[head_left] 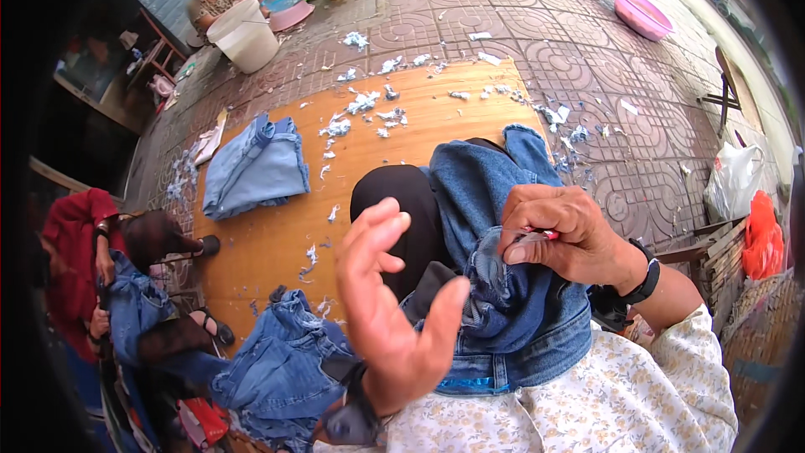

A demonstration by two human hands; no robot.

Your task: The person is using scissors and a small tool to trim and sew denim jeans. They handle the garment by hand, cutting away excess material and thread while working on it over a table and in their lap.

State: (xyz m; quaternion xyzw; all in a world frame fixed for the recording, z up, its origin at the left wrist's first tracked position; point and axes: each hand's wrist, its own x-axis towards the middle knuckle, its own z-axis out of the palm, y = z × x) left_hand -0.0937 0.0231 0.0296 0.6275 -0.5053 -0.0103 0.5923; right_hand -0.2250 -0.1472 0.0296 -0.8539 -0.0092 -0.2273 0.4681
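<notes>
A pair of blue jeans (537, 319) lies bunched across my lap. At its middle shows a pale, frayed patch (489, 262). My right hand (563, 233) is closed in a pinch at that patch, on a small tool with a red-pink end (549, 235); most of the tool is hidden by the fingers, so its kind does not show. Raised above my lap, my left hand (398, 310) is open, its fingers and thumb apart and nothing in it. A dark cloth-like piece (432, 285) sits between the left hand and the jeans.
A wooden board (251, 256) carries folded light-blue jeans (260, 164), a heap of blue jeans (281, 369) and thread scraps (365, 102). At left a person in red (71, 243) handles denim. Another sits far back beside a white bucket (245, 36). A pink basin (641, 13) stands far right.
</notes>
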